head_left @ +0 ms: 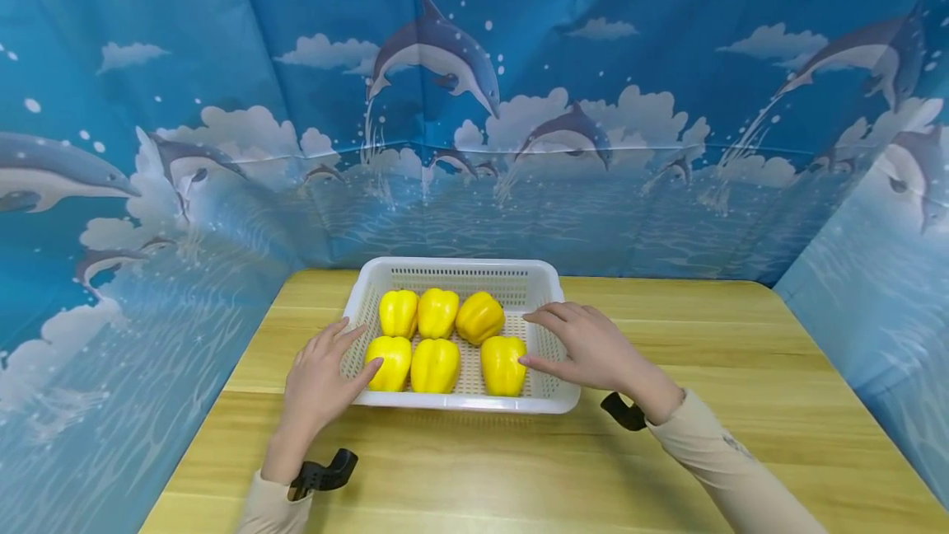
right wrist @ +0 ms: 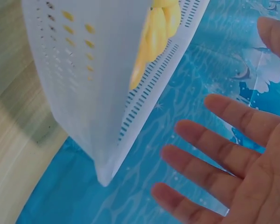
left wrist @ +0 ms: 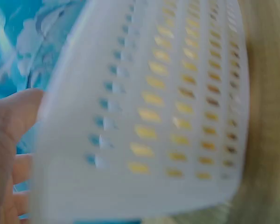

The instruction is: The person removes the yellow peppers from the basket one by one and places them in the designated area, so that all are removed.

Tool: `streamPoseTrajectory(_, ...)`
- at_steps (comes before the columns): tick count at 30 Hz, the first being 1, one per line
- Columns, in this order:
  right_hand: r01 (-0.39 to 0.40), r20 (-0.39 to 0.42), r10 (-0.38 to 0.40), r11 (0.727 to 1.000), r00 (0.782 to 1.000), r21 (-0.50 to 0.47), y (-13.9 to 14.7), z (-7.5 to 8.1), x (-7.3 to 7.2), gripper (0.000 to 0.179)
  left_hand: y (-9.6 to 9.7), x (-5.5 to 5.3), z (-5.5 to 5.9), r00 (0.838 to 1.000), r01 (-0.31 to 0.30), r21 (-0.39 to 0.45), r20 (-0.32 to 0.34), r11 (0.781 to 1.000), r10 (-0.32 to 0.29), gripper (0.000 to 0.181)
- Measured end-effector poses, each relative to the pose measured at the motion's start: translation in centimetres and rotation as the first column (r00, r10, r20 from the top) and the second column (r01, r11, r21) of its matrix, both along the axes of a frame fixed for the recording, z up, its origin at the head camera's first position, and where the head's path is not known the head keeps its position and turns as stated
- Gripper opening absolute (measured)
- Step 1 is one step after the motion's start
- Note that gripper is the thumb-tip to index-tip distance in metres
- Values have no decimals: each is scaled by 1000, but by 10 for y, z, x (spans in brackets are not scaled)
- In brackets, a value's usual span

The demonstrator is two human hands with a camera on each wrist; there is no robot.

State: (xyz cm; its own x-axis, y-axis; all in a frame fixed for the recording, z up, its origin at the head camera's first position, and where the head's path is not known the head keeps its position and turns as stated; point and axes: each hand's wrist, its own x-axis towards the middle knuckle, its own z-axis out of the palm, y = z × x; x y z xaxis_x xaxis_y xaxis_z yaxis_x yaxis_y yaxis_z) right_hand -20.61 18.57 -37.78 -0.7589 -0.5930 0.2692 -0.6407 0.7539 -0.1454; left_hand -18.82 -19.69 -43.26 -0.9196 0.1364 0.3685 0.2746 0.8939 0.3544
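A white slotted plastic basket (head_left: 463,403) holds several yellow bell peppers, three in a back row and three in front. The front row has a gap between the middle pepper (head_left: 435,367) and the right pepper (head_left: 504,367). My left hand (head_left: 320,377) is over the basket's left rim, its thumb by the front-left pepper (head_left: 389,363); whether they touch I cannot tell. My right hand (head_left: 593,346) hovers over the right side, thumb near the front-right pepper. Its fingers are spread and hold nothing in the right wrist view. In the left wrist view, the basket wall (left wrist: 84,186) partly hides the left fingers.
The basket stands near the far edge of a wood-grain table (head_left: 474,468). Behind and beside the table hangs a blue curtain (head_left: 474,204) printed with dolphins and clouds. Black bands with camera mounts (head_left: 326,472) sit on both wrists.
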Motion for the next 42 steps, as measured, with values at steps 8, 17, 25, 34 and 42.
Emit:
streamPoseTrajectory(8, 6, 262, -7, 1000, 965, 7, -13, 5, -9, 60, -9, 0, -19, 990, -77, 220, 131, 972, 49, 61)
streamPoseTrajectory(17, 16, 447, -28, 999, 894, 32, -26, 9, -20, 59, -7, 4, -34, 989, -63, 517, 148, 854, -17, 50)
streamPoseTrajectory(25, 27, 553, -76, 995, 830, 97, -36, 7, -34, 61, -7, 6, -40, 987, -67, 703, 153, 708, -58, 45)
streamPoseTrajectory(34, 114, 643, -229, 970, 731, 216, -55, 3, -41, 68, -2, 4, -51, 994, 60, 843, 0, 534, -110, 42)
streamPoseTrajectory(42, 176, 689, -339, 938, 641, 298, -70, -4, -44, 54, -1, 3, -53, 995, 73, 859, -27, 507, -99, 38)
